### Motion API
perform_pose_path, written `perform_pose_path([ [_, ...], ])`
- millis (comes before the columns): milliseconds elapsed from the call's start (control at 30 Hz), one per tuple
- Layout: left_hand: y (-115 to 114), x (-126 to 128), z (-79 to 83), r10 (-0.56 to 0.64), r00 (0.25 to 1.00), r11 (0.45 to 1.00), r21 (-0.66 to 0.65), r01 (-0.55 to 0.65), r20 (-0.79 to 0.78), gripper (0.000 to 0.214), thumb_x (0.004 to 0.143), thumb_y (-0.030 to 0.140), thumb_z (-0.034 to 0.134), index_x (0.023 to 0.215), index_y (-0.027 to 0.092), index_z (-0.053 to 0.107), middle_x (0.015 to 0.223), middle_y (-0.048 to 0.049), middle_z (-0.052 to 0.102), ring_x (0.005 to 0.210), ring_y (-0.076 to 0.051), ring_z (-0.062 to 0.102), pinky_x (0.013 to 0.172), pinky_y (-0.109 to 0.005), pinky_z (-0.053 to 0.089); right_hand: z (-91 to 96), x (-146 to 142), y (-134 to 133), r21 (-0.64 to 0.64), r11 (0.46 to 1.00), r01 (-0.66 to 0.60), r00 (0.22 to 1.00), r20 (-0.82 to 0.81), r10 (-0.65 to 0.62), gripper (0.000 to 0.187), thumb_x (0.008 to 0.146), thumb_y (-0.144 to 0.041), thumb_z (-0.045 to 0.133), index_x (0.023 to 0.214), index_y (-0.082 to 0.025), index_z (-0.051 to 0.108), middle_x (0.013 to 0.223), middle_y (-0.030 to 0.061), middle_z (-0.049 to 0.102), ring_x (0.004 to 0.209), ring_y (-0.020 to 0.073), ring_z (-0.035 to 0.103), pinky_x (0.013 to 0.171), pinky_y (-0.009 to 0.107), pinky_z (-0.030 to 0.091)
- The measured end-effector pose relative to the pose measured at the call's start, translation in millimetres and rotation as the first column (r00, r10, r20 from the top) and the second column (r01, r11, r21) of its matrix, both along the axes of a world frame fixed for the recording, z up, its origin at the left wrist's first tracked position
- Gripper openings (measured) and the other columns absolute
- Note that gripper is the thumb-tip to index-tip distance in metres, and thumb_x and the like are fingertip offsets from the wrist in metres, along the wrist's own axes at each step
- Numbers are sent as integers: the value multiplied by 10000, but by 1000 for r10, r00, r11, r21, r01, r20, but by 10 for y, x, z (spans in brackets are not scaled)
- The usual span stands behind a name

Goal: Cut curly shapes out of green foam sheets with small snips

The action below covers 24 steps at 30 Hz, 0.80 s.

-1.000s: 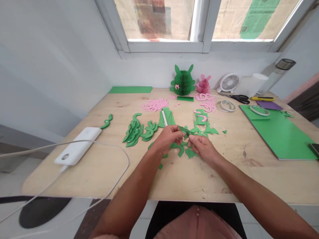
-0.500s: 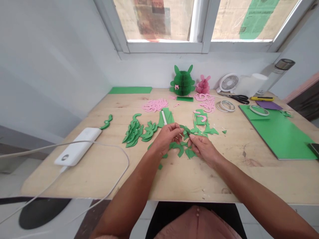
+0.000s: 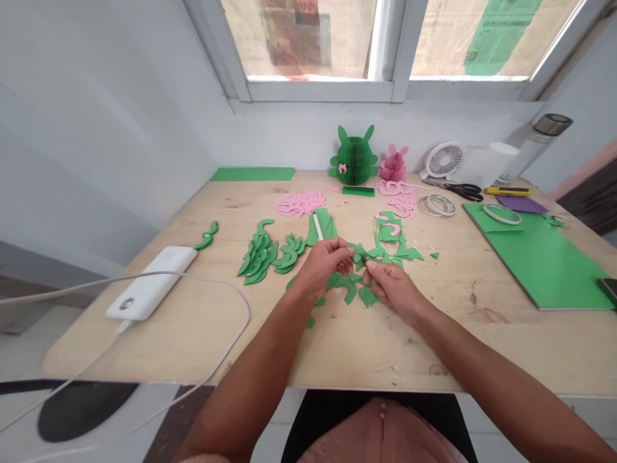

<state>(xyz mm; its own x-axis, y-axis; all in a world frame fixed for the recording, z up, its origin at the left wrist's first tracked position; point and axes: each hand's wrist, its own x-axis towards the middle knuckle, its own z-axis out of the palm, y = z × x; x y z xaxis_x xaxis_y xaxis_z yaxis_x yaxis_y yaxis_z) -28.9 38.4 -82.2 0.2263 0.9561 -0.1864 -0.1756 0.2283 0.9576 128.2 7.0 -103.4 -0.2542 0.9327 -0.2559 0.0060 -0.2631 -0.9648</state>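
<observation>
My left hand [image 3: 332,259] is closed in a pinch on a green paper piece [image 3: 357,249] above the middle of the table. Close to its right, my right hand [image 3: 389,281] is also closed, its fingertips around a thin dark thing that I cannot make out. Under and around both hands lie green paper scraps [image 3: 369,296] and curved green cutouts [image 3: 348,292]. Left of my hands rest stacks of curved green pieces [image 3: 259,257]. A white pen-like stick [image 3: 317,226] lies on a green sheet [image 3: 330,225] just beyond my left hand.
Pink cutouts [image 3: 301,203] lie farther back. Green [image 3: 355,159] and pink [image 3: 393,164] paper figures stand by the wall. At right are tape rolls [image 3: 441,205], scissors [image 3: 463,190], a yellow cutter [image 3: 508,191] and green sheets [image 3: 544,270]. A cabled power bank [image 3: 152,283] sits left.
The green piece at my left fingertips has shifted slightly and shows more of its flat face. Both hands stay nearly in place.
</observation>
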Motion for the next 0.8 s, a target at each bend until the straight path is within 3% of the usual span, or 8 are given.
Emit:
perform_pose_path([
  [800, 3, 1, -19, -1, 1000, 1000, -10, 1, 17, 193, 647, 254, 662, 586, 173, 498, 466, 32, 537, 437, -91, 509, 491, -221, 395, 5, -3, 4, 15, 999, -39, 998, 54, 38, 453, 803, -589, 505, 646, -166, 551, 372, -91, 312, 331, 50, 199, 349, 213, 119],
])
